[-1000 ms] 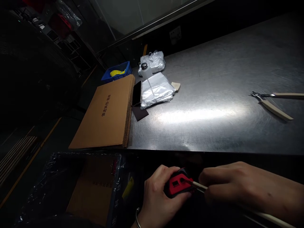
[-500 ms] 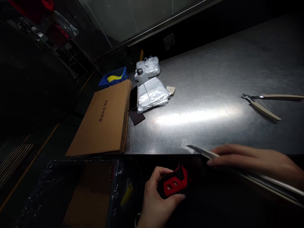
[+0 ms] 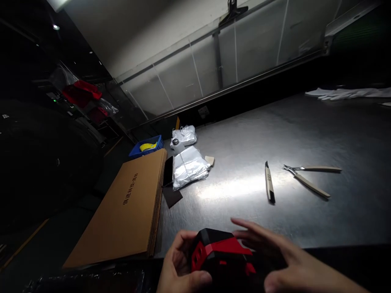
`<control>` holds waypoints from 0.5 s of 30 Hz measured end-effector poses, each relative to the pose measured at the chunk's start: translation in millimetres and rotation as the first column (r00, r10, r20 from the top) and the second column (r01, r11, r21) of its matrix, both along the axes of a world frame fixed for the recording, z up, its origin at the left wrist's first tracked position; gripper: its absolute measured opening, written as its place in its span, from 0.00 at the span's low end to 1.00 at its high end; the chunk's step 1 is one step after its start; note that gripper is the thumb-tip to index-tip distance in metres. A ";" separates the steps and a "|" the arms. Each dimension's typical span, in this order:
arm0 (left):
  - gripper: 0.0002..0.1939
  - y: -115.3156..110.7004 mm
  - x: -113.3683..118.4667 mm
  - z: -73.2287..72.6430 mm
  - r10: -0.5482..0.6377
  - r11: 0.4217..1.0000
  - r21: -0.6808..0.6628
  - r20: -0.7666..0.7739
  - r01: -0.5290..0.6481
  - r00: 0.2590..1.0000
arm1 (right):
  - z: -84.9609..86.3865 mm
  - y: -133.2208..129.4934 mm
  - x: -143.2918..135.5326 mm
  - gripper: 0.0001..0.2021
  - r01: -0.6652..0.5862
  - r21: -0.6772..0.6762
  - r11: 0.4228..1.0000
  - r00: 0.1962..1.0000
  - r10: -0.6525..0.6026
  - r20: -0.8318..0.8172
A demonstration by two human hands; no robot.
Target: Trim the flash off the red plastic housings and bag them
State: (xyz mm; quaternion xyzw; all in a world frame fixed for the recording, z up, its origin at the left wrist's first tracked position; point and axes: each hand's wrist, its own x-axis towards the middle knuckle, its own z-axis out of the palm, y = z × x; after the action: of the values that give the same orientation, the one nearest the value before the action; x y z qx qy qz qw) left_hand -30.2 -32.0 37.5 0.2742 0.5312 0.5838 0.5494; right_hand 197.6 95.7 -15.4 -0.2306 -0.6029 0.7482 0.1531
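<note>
My left hand is wrapped round a red-and-black plastic housing, thumb on the near side. The housing's lower part fades into the dark, so its exact kind is unclear. To its right is my right hand, fingers stretched and apart from the thumb; whether the fingertips touch the housing I cannot tell. On the metal bench beyond lies a slim beige-handled tool with a dark pointed tip. Beside it rest cutting pliers with beige grips, their jaws spread.
Flat cardboard boxes are stacked at the bench's left end. Near them are clear plastic bags, a white bottle, a black phone-like slab and a blue bin. White gloves lie at the back right.
My right hand has let go of the slim tool, which now lies on the bench, and has moved left to the housing. The housing is nearer and turned; my view has tilted up.
</note>
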 end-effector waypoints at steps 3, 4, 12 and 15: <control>0.30 40.5 -7.7 0.2 -0.128 0.989 0.065 -0.071 0.133 0.989 | 11.5 -4.6 -16.6 0.32 0.017 -0.078 0.997 0.992 -0.027 -0.125; 0.30 57.8 -13.7 -1.6 -0.126 0.987 0.076 -0.190 0.143 0.974 | 13.0 1.1 -19.5 0.27 0.089 -0.012 0.996 0.989 -0.089 -0.121; 0.10 217.6 -89.2 -39.7 0.056 0.998 0.023 -0.779 -0.061 0.624 | -18.9 48.9 -24.4 0.12 0.433 0.550 0.714 0.827 -0.558 0.074; 0.11 246.8 -102.4 -53.6 -0.001 0.997 -0.039 -0.864 -0.063 0.504 | -33.9 45.1 -23.4 0.13 0.453 0.585 0.672 0.795 -0.602 0.076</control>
State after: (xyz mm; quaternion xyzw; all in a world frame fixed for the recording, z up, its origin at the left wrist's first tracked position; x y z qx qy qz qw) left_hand -132.6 214.7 -16.1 0.5009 0.7576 0.3619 0.2101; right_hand 174.1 140.8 -49.3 -0.4408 -0.7085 0.4325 0.3416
